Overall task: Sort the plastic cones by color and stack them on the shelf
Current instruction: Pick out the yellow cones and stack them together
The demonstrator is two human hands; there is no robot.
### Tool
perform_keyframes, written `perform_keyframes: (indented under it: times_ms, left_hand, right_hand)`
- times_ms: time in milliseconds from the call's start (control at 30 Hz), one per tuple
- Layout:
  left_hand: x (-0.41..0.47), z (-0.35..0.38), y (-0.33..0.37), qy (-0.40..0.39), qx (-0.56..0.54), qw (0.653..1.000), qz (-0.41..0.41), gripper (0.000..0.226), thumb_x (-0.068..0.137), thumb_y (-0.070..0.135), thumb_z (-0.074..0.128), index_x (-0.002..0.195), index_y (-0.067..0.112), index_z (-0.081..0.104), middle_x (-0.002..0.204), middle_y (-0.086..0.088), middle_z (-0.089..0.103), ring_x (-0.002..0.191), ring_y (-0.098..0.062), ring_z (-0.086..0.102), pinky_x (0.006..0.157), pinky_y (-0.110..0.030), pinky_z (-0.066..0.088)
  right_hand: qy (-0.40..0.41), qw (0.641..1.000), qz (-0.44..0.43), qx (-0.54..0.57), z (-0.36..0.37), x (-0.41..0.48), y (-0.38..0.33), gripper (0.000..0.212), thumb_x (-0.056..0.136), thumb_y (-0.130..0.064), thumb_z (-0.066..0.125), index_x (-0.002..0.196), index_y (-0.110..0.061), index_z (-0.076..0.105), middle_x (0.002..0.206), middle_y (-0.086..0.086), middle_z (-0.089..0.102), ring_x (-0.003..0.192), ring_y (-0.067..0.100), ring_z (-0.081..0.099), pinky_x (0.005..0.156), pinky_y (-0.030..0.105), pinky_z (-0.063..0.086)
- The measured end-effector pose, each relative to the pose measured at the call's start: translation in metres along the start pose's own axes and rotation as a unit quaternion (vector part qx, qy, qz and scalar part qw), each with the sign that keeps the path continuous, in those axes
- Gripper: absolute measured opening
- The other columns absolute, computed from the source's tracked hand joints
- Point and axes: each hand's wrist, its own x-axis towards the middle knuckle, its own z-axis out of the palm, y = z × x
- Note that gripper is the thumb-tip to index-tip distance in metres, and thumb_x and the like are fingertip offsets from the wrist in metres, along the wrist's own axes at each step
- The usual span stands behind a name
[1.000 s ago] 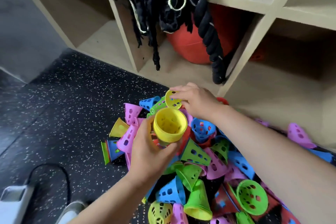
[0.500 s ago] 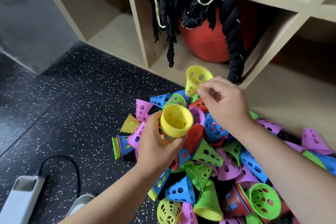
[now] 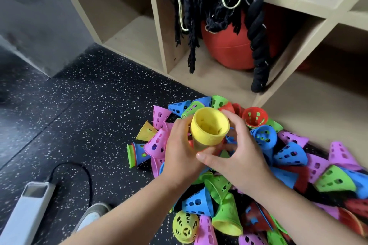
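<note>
Hands now meet: right hand [image 3: 239, 155], a moment ago lifted apart, grips the yellow cone stack [image 3: 209, 127] together with left hand [image 3: 179, 151]. Stack points its open mouth up, above the mixed cone pile [image 3: 288, 155], before the shelf [image 3: 219, 83].

We look from head height, forward and down, close over the cone pile [image 3: 249, 175] before the shelf [image 3: 219, 83].
</note>
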Motion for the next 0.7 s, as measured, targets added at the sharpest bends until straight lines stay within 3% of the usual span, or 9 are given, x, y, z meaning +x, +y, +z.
perform_keyframes:
  times_ms: [100, 233, 300, 367, 400, 467, 533, 633, 700]
  left_hand:
    - [-0.003, -0.001, -0.005, -0.015, -0.014, 1.000, 0.013, 0.067, 0.071, 0.034, 0.080, 0.132, 0.019, 0.056, 0.122, 0.010, 0.064, 0.114, -0.007, 0.062, 0.092, -0.024, 0.052]
    - [-0.003, -0.006, -0.006, -0.065, -0.038, 0.997, 0.018, 0.072, 0.073, 0.015, 0.086, 0.135, 0.013, 0.051, 0.126, 0.003, 0.063, 0.116, -0.010, 0.063, 0.093, -0.027, 0.055]
    - [0.003, -0.021, -0.017, -0.097, 0.015, 0.993, 0.072, 0.065, 0.077, 0.020, 0.079, 0.134, 0.009, 0.050, 0.126, -0.002, 0.060, 0.118, -0.014, 0.060, 0.097, -0.029, 0.051]
    - [0.013, -0.044, -0.040, -0.053, 0.106, 0.987, 0.107, 0.050, 0.082, 0.022, 0.066, 0.128, 0.006, 0.053, 0.122, -0.005, 0.057, 0.114, -0.018, 0.057, 0.097, -0.036, 0.048]
    - [0.020, -0.055, -0.053, -0.002, 0.145, 0.987, 0.070, 0.044, 0.085, 0.018, 0.062, 0.127, 0.006, 0.055, 0.121, -0.006, 0.057, 0.114, -0.020, 0.056, 0.098, -0.039, 0.047]
    - [0.035, -0.073, -0.072, 0.085, 0.218, 0.969, -0.081, 0.041, 0.091, 0.016, 0.059, 0.131, 0.009, 0.057, 0.128, -0.008, 0.056, 0.121, -0.024, 0.050, 0.106, -0.039, 0.041]
    - [0.050, -0.086, -0.091, 0.077, 0.305, 0.924, -0.216, 0.042, 0.096, 0.029, 0.056, 0.136, 0.015, 0.057, 0.137, -0.011, 0.053, 0.129, -0.029, 0.043, 0.108, -0.038, 0.033]
    - [0.062, -0.094, -0.115, 0.007, 0.379, 0.883, -0.276, 0.037, 0.097, 0.047, 0.054, 0.120, 0.024, 0.071, 0.122, -0.011, 0.065, 0.117, -0.032, 0.053, 0.100, -0.037, 0.042]
    - [0.065, -0.093, -0.117, 0.010, 0.342, 0.899, -0.274, 0.029, 0.097, 0.044, 0.057, 0.108, 0.024, 0.076, 0.107, -0.009, 0.070, 0.098, -0.029, 0.063, 0.084, -0.035, 0.051]
  right_hand:
    - [0.054, 0.998, 0.028, 0.021, 0.003, 0.000, 0.002, 0.074, 0.066, -0.022, 0.091, 0.127, -0.039, 0.051, 0.115, -0.027, 0.063, 0.108, -0.008, 0.059, 0.088, 0.014, 0.050]
    - [0.062, 0.998, 0.026, 0.017, 0.003, 0.004, 0.005, 0.070, 0.065, -0.020, 0.091, 0.124, -0.035, 0.056, 0.115, -0.020, 0.066, 0.110, -0.001, 0.061, 0.096, 0.022, 0.050]
    - [0.075, 0.997, 0.025, 0.007, 0.001, 0.005, 0.007, 0.071, 0.064, -0.023, 0.091, 0.125, -0.036, 0.056, 0.118, -0.020, 0.065, 0.113, 0.002, 0.061, 0.099, 0.030, 0.050]
    - [0.086, 0.996, 0.029, 0.004, -0.002, 0.005, 0.007, 0.071, 0.065, -0.026, 0.091, 0.125, -0.038, 0.055, 0.120, -0.019, 0.064, 0.115, 0.003, 0.059, 0.102, 0.036, 0.049]
    - [0.090, 0.995, 0.033, 0.005, -0.003, 0.004, 0.008, 0.071, 0.065, -0.026, 0.090, 0.125, -0.039, 0.054, 0.121, -0.019, 0.063, 0.115, 0.003, 0.059, 0.102, 0.036, 0.049]
    - [0.096, 0.994, 0.042, 0.003, -0.006, 0.002, 0.009, 0.070, 0.065, -0.026, 0.089, 0.124, -0.040, 0.054, 0.119, -0.020, 0.063, 0.114, 0.002, 0.059, 0.101, 0.035, 0.049]
    - [0.096, 0.994, 0.046, -0.003, -0.007, -0.001, 0.010, 0.069, 0.066, -0.027, 0.089, 0.124, -0.041, 0.054, 0.119, -0.021, 0.063, 0.114, 0.002, 0.059, 0.101, 0.038, 0.049]
    - [0.091, 0.994, 0.053, -0.012, -0.009, -0.007, 0.011, 0.070, 0.067, -0.027, 0.090, 0.125, -0.042, 0.054, 0.120, -0.024, 0.061, 0.115, 0.001, 0.058, 0.102, 0.040, 0.049]
    - [0.089, 0.994, 0.053, -0.018, -0.010, -0.012, 0.011, 0.070, 0.067, -0.027, 0.090, 0.125, -0.041, 0.054, 0.120, -0.025, 0.061, 0.116, 0.001, 0.057, 0.103, 0.039, 0.049]
